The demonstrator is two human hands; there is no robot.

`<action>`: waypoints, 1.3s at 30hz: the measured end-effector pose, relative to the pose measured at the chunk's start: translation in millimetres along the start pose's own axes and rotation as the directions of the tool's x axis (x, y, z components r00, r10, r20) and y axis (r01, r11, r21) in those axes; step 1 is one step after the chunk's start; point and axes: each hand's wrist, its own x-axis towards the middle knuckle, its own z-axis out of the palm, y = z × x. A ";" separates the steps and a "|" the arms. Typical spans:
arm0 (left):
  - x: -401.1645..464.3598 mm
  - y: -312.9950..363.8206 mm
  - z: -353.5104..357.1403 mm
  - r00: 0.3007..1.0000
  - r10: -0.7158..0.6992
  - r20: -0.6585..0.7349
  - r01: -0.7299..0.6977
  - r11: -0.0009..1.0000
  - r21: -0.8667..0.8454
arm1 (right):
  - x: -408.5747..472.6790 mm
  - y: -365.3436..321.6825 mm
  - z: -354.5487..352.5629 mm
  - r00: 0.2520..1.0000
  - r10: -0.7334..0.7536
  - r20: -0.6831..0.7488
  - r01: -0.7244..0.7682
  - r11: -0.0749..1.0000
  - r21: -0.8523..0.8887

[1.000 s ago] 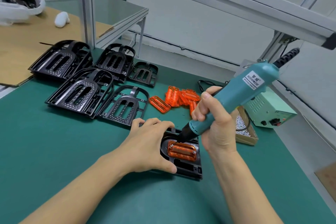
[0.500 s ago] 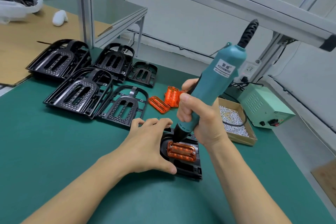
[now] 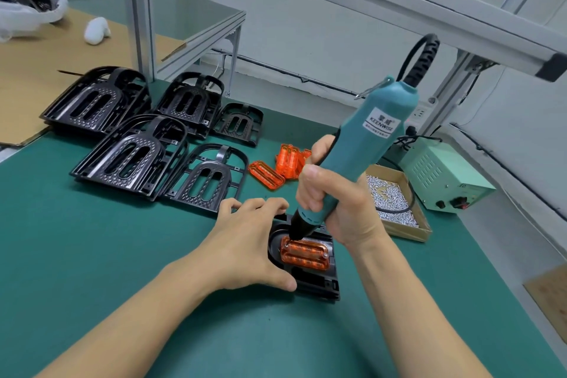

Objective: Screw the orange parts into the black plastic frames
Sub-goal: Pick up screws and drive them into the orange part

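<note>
Green mat (image 3: 92, 255) runs wide and bare on the near left, and there's open mat near the right forearm too, out to the mat's right edge. Far left is crowded: black frames (image 3: 132, 156) in stacks, some overlapping, with cardboard (image 3: 24, 77) beyond them. Spare orange parts (image 3: 285, 163) lie in a loose pile mid-table, just beyond the hands. A box of screws (image 3: 395, 202) sits right of the hands, a pale green power unit (image 3: 441, 175) beyond it near the right edge. An aluminium post (image 3: 138, 9) stands at the far left, a rail (image 3: 399, 6) slants overhead.

Centre near, the working frame (image 3: 310, 279) lies flat on the mat, an orange part (image 3: 303, 253) seated in it.

Left hand (image 3: 245, 242) is spread, fingers gently bent, resting over the frame's left side, thumb on its near edge. Right hand (image 3: 334, 202) is wrapped tight round the teal screwdriver (image 3: 365, 144), which leans up and to the right. Its black tip is down at the orange part's far left corner; contact with a screw can't be told.
</note>
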 end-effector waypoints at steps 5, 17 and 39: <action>-0.6 -0.2 -0.2 1.000 -0.010 0.002 0.010 1.000 -0.026 | 4.9 1.9 3.9 0.993 0.050 0.108 -0.052 0.999 0.010; -1.8 0.2 -2.4 0.998 -0.036 0.050 0.037 0.999 -0.033 | -1.2 -44.6 -15.9 0.750 -0.195 -0.632 0.296 0.953 0.058; -1.6 -2.2 -2.2 0.999 -0.028 0.034 0.028 0.999 -0.018 | -131.1 -63.7 -169.7 0.364 0.224 -0.904 -0.925 -0.025 -0.379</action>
